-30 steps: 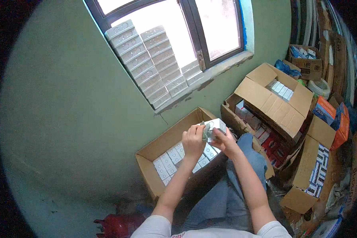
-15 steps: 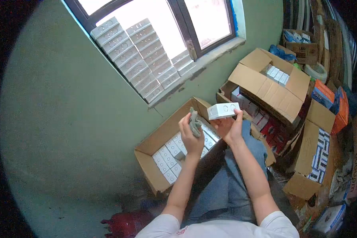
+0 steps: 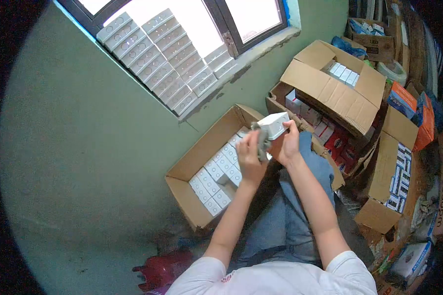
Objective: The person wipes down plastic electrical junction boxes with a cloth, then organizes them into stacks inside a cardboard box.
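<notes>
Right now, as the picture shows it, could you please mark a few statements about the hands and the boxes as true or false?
1. The right hand holds a white box. True.
2. The left hand is empty. False: it grips a grey cloth, held against the white box.
3. The open carton below the hands holds rows of small white boxes. True.
4. The window sill carries nothing. False: stacks of white boxes stand on it against the window.
</notes>
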The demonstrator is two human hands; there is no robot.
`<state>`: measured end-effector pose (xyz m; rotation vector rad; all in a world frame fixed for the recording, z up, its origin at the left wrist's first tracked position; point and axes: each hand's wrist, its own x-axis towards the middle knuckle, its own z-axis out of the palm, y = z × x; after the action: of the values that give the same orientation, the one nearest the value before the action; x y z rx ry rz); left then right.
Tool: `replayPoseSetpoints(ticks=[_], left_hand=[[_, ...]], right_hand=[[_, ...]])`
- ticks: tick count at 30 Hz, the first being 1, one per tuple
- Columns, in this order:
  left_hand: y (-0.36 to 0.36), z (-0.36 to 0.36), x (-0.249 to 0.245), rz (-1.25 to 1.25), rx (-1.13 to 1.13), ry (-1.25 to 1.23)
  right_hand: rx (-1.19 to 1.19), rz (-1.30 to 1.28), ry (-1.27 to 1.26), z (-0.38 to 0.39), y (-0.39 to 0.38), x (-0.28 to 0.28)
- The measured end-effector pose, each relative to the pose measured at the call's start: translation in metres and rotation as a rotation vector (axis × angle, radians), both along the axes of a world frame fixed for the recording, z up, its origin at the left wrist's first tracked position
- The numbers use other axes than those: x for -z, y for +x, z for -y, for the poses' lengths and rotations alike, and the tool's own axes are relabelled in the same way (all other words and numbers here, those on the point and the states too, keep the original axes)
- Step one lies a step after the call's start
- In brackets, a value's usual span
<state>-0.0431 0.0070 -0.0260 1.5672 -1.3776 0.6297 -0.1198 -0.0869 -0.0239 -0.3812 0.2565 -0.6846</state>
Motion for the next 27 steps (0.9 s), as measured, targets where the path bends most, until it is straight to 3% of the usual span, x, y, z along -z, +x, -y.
replayPoseSetpoints(ticks=[5,7,9,16,20,24,26,27], left_hand=[[-0.012,-0.008,0.017,0.173,0.227,0.128],[-0.008,-0.005,0.019,0.082,0.148,0.113],[-0.007,-0.005,0.016,-0.008,0.075,0.093],[-0.01,-0.004,0.02,0.031,0.242,0.116],[-0.007,-0.007,0.013,-0.098,0.026,0.089],[-0.016,-0.01,0.004,0.043,0.216,0.175],[-0.004,-0.004,0.004,0.061,0.145,0.113],[-0.001,-0.004,-0.001,0.033,0.075,0.089]], right_hand=[[0.07,0.004,0.02,0.018,0.004,0.032],[0.211,-0.077,0.144,0.016,0.008,0.028],[0.143,-0.115,0.084,0.017,0.008,0.032],[0.016,-0.179,0.085,0.007,0.013,0.033],[0.049,-0.117,0.041,0.006,0.02,0.041],[-0.05,-0.184,0.08,0.0,0.014,0.031],[-0.053,-0.241,0.07,-0.003,0.018,0.028],[0.019,-0.234,-0.054,-0.005,0.02,0.026]])
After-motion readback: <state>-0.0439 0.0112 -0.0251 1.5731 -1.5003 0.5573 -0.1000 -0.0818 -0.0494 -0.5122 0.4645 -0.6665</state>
